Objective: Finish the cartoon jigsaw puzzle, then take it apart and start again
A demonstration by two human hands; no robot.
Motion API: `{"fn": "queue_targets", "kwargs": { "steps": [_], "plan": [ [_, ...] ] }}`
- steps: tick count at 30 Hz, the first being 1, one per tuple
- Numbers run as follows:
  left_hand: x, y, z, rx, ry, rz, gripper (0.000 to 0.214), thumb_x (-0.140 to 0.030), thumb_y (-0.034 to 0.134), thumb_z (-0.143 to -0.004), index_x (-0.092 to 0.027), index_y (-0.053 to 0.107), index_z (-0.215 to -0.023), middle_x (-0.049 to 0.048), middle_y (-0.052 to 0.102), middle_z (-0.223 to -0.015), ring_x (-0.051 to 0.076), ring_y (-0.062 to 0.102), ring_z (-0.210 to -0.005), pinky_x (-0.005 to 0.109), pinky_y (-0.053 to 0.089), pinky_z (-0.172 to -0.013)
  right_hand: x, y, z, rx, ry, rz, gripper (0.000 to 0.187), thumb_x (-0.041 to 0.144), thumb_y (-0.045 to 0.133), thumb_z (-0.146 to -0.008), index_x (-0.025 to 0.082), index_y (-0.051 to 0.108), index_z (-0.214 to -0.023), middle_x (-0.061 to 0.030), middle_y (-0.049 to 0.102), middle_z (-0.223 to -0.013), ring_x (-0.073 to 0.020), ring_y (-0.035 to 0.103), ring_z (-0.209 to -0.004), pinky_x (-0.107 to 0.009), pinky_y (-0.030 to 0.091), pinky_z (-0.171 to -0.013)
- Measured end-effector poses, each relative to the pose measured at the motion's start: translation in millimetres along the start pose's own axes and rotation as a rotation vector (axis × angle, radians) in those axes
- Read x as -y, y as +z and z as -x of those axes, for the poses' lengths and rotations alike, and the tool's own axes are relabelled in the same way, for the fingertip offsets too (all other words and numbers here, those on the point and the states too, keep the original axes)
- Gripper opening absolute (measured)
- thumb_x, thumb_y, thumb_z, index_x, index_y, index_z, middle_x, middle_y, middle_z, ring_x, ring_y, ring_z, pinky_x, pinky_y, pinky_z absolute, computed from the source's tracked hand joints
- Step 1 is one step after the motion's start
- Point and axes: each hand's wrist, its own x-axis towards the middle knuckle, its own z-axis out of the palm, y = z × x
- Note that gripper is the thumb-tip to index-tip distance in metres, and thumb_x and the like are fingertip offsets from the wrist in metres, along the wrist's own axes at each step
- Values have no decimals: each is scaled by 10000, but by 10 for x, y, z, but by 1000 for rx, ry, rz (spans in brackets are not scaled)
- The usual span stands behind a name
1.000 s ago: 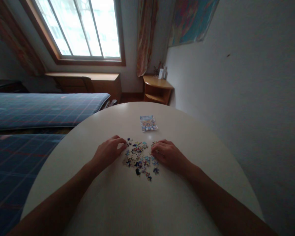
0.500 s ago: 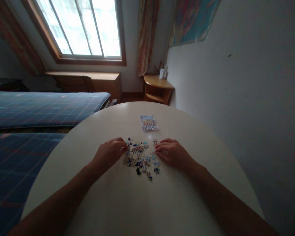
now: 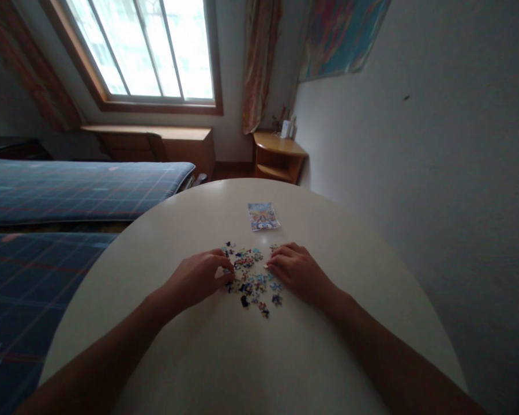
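The head view shows a small heap of jigsaw pieces [image 3: 251, 278], flat, knobbed and printed in many colours, lying loose near the middle of a round table [image 3: 242, 363]. The table top is smooth, pale and matte. The left hand [image 3: 201, 278] rests palm down at the left edge of the heap, with its fingers curled onto the pieces. The right hand [image 3: 297, 272] lies at the right edge, fingers bent, the tips touching the pieces. Whether either hand pinches a piece between its fingers I cannot tell, as the pieces are too small and the light is dim.

Beyond the heap, apart from it, lies a small rectangular printed card [image 3: 263, 217]. To the left of the table are beds with blue checked covers [image 3: 82, 184]. Behind them are a low wooden cabinet [image 3: 164, 141], a bright barred window [image 3: 147, 52] and a patterned curtain [image 3: 259, 63]. A wooden corner shelf [image 3: 279, 155] stands by the plain wall, under a colourful poster [image 3: 341, 34].
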Motion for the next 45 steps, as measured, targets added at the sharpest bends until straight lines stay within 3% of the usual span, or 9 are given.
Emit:
{"fn": "queue_targets", "kwargs": {
  "steps": [8,12,14,17,20,26,30,36,45],
  "plan": [
    [23,52,-31,-65,-33,-73,191,-313,536,-938,-279,724,-944,1,716,-1024,186,676,-842,260,449,-676,89,69,-72,-75,114,12,107,272,654,-907,208,722,-960,-87,664,-1134,-248,545,-1102,-421,429,-953],
    [57,2,-46,-92,-101,-59,204,-317,522,-942,-279,719,-977,7,735,-1025,204,683,-888,268,456,-703,163,68,-81,-62,69,21,128,267,624,-930,221,726,-991,-71,688,-1097,-248,551,-1100,-421,430,-960],
    [98,-41,-40,-67,-130,-34,217,-324,518,-936,-277,725,-981,17,748,-1003,207,685,-887,273,459,-720,222,84,-73,-41,41,18,188,276,580,-956,226,710,-1082,-72,700,-1108,-252,548,-1124,-423,428,-972],
    [195,-89,-20,13,-144,3,199,-312,546,-901,-265,733,-952,29,758,-933,204,685,-830,274,459,-711,282,122,-60,-13,18,16,349,284,502,-991,218,591,-1322,-82,647,-1292,-271,491,-1256,-453,385,-1047],
    [275,-94,-1,62,-128,12,163,-287,580,-866,-265,737,-902,24,753,-893,206,682,-800,279,458,-703,268,142,-53,53,-35,-1,396,295,467,-1004,228,536,-1388,-50,578,-1405,-291,377,-1389,-482,310,-1118],
    [141,-65,29,0,-116,-40,134,-268,609,-846,-281,736,-886,13,747,-940,207,682,-855,283,448,-716,180,118,-71,-6,-14,-18,253,281,526,-980,264,692,-1170,-46,699,-1225,-264,452,-1342,-482,352,-1079],
    [1,-65,75,62,-43,-1,111,-307,653,-822,-279,714,-910,-6,735,-945,197,674,-834,272,438,-694,157,124,-89,-69,45,-27,146,265,618,-933,259,735,-1021,-38,750,-1074,-260,550,-1221,-451,404,-1021],
    [-10,-53,89,90,-51,-54,73,-265,630,-838,-257,702,-849,11,726,-926,194,666,-820,269,424,-676,125,119,-109,-70,89,-2,130,223,690,-878,245,741,-996,-43,766,-974,-251,621,-1097,-422,449,-948],
    [4,-108,110,62,-44,-34,79,-246,632,-836,-267,697,-878,-4,733,-880,188,669,-799,266,422,-673,125,97,-136,-133,86,71,150,204,615,-930,220,736,-1017,-63,768,-941,-222,677,-986,-382,470,-899]
  ]
}}
